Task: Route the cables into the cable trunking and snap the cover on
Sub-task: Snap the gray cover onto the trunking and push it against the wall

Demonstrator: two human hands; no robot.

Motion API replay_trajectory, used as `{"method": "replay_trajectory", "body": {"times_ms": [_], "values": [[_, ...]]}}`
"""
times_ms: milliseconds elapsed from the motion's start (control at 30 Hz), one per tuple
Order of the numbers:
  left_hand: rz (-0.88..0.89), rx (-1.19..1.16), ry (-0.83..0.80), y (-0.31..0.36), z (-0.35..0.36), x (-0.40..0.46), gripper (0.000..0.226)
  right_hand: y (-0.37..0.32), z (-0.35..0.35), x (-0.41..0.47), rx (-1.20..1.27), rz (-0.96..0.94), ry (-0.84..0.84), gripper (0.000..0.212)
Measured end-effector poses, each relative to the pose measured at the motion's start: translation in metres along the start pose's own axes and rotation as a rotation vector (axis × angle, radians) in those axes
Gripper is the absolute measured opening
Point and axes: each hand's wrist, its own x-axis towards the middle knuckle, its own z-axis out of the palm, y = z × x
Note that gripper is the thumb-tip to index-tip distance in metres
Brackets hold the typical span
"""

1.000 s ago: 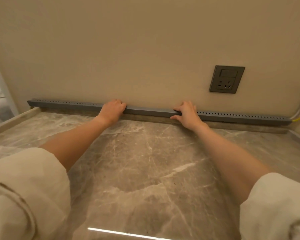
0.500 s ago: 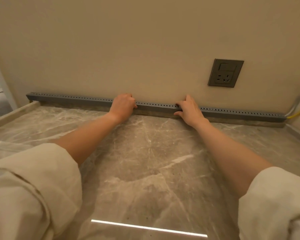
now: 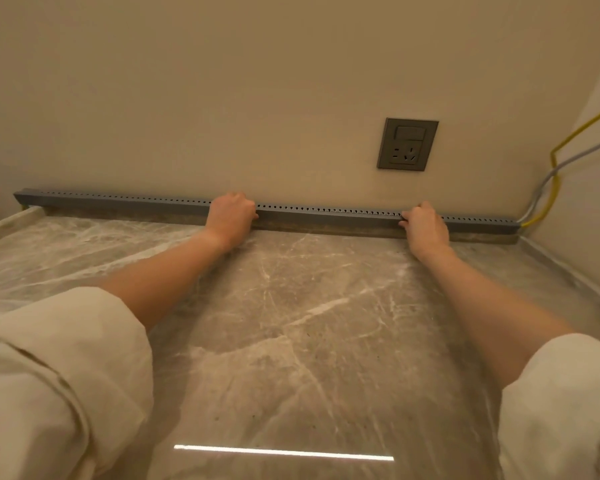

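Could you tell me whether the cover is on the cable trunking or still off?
On: the grey trunking looks closed along its length, both hands pressing on it; full snap cannot be told.

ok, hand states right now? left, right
Left hand: fingers curled over the grey trunking, gripping it.
Right hand: also gripping the trunking, nearer the socket side.
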Motion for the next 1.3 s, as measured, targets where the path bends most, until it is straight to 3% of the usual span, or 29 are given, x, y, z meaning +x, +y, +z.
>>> {"method": "replay_trajectory", "body": {"times_ms": [400,700,1300], "values": [[-0.008,-0.075,-0.019,0.007,0.003,0.017,0.024,0.003,0.006,0.019,0.078,0.037,-0.005,0.014],[-0.005,-0.016,-0.036,0.011,0.004,0.01,0.026,-0.002,0.007,0.001,-0.053,-0.037,-0.022,0.026],[-0.023,-0.01,-0.037,0.004,-0.002,0.004,0.029,-0.014,0.003,-0.013,-0.033,-0.04,0.041,0.034]]}}
